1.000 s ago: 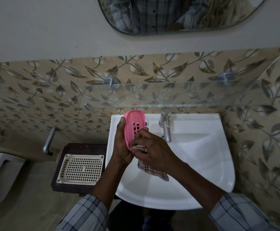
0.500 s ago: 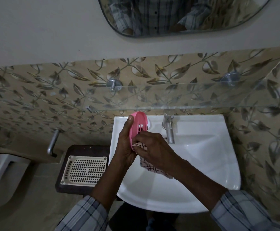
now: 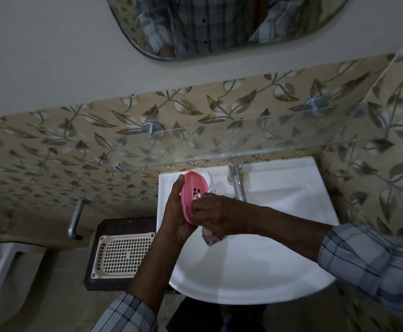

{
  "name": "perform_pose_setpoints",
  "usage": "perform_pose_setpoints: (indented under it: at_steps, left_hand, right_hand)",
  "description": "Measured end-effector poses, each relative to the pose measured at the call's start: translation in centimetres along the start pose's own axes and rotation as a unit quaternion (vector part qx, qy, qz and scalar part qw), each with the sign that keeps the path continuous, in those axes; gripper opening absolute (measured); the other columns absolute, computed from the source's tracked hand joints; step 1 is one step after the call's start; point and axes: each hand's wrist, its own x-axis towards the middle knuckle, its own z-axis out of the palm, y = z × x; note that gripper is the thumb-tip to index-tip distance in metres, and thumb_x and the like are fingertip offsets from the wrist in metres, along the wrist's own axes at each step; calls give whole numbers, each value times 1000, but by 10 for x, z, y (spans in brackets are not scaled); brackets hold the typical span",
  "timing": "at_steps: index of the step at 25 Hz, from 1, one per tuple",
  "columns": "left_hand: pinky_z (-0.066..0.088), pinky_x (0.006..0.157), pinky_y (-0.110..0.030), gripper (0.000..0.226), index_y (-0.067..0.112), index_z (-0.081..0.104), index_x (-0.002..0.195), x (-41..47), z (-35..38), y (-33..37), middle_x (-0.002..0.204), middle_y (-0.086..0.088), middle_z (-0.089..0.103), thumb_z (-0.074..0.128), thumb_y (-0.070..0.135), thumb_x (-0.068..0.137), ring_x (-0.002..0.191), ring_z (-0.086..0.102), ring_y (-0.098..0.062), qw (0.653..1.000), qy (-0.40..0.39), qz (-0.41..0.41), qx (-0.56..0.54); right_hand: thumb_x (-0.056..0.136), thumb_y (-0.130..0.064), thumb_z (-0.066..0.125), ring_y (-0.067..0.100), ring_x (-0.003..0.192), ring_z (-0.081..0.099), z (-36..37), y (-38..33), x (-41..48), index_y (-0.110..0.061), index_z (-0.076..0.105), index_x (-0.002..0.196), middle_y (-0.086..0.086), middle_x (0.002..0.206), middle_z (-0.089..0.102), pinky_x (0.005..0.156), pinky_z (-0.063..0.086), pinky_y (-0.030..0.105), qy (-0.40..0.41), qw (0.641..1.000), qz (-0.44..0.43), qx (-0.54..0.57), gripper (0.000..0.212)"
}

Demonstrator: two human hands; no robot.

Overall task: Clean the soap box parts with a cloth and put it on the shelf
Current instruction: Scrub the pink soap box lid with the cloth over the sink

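Over the white sink (image 3: pixel 255 271), the left hand (image 3: pixel 175 216) has its grip closed around the pink soap box part (image 3: pixel 194 196), held upright on edge. The right hand (image 3: pixel 216 213) has its grip closed on a checked cloth (image 3: pixel 211 237), pressed against the pink part's slotted face. Farther off are the tap (image 3: pixel 237 182) and, above it, the glass shelf (image 3: pixel 243 144).

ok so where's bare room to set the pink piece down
The glass shelf above the tap shows bare along its length. The sink basin below the hands is open too. Crowded: the dark stand, filled by the cream tray.
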Motion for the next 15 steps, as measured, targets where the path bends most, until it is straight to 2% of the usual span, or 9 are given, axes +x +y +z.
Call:
perform_pose_setpoints:
  at_steps: [3,5,6,8,11,12,13,15]
  left_hand:
    - [62,66,-40,71,1,57,126,3,-6,0,92,-19,68,55,61,88,79,70,-32,1000,11,0,-1]
    - [61,71,-41,78,2,53,137,4,-13,1,101,-19,69,63,59,83,85,70,-31,999,6,43,31]
    - [60,74,-40,85,2,53,138,3,-18,3,103,-18,69,73,57,76,86,69,-29,996,-11,78,40]
    - [59,82,-39,97,1,59,130,-1,-26,10,106,-17,69,89,56,55,89,70,-27,988,-79,122,45]
    - [56,90,-40,91,6,71,120,-3,-32,22,110,-14,72,89,61,49,96,71,-25,974,-137,170,53]
    - [55,92,-40,89,8,72,120,-3,-30,24,111,-13,72,87,63,51,98,70,-25,971,-140,182,61]
    - [55,93,-41,88,9,72,120,-1,-26,26,112,-12,72,84,65,53,100,70,-25,969,-142,191,70]
    - [55,92,-42,88,10,72,120,3,-20,27,112,-12,72,84,65,54,100,69,-26,968,-139,196,66]
  right_hand:
    - [78,10,63,34,87,65,-12,3,6,7,69,94,26,99,68,81,52,41,-98,994,30,42,18]
    - [76,13,61,34,80,65,-24,14,1,5,68,88,23,94,67,74,52,38,-151,987,51,10,16]
    - [76,12,60,34,76,64,-30,22,-3,1,67,84,19,91,65,68,51,37,-172,982,69,-30,15]
    - [78,8,58,32,70,60,-35,35,-17,-6,65,81,12,88,61,56,39,34,-158,975,122,-99,16]
    - [86,0,52,31,81,63,-20,33,-30,-11,64,93,8,97,61,58,34,33,-155,944,232,-177,17]
    - [89,-2,52,32,84,65,-13,28,-32,-12,65,96,8,99,61,60,35,33,-111,938,279,-173,17]
    - [91,-4,55,32,85,66,-9,22,-32,-11,67,96,9,97,63,62,40,33,-25,940,316,-124,15]
    - [90,-6,65,30,79,67,0,4,-28,-7,72,94,10,91,66,69,50,34,176,933,310,47,8]
